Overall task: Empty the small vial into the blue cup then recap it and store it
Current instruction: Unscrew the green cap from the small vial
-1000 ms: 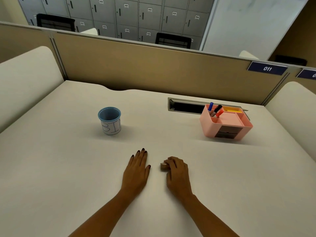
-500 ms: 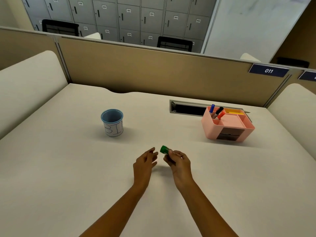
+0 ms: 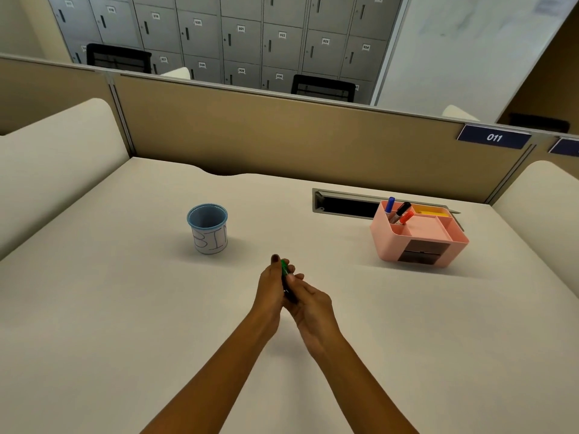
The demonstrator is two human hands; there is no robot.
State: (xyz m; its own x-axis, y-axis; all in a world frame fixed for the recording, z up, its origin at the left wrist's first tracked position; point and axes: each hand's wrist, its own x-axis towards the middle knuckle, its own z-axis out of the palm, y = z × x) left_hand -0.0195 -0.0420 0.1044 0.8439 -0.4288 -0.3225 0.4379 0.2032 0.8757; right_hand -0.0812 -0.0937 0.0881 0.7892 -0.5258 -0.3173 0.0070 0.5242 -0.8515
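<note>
The small vial [image 3: 284, 268] shows only a sliver of its green cap between my two hands, above the middle of the desk. My right hand [image 3: 308, 303] wraps the vial's body, which is hidden. My left hand [image 3: 270, 285] presses in from the left with fingers closed on the green cap. The blue cup [image 3: 207, 228], with a white label marked "BIN", stands upright to the far left of my hands, apart from them.
A pink desk organiser [image 3: 418, 236] with markers stands at the right. Behind it lies a cable slot [image 3: 344, 203] in the desk. A tan partition [image 3: 282, 136] closes the far edge, with padded side panels left and right.
My right hand lifted the vial off the desk. My left hand rose from lying flat and closed onto the green cap, so both hands now meet.
</note>
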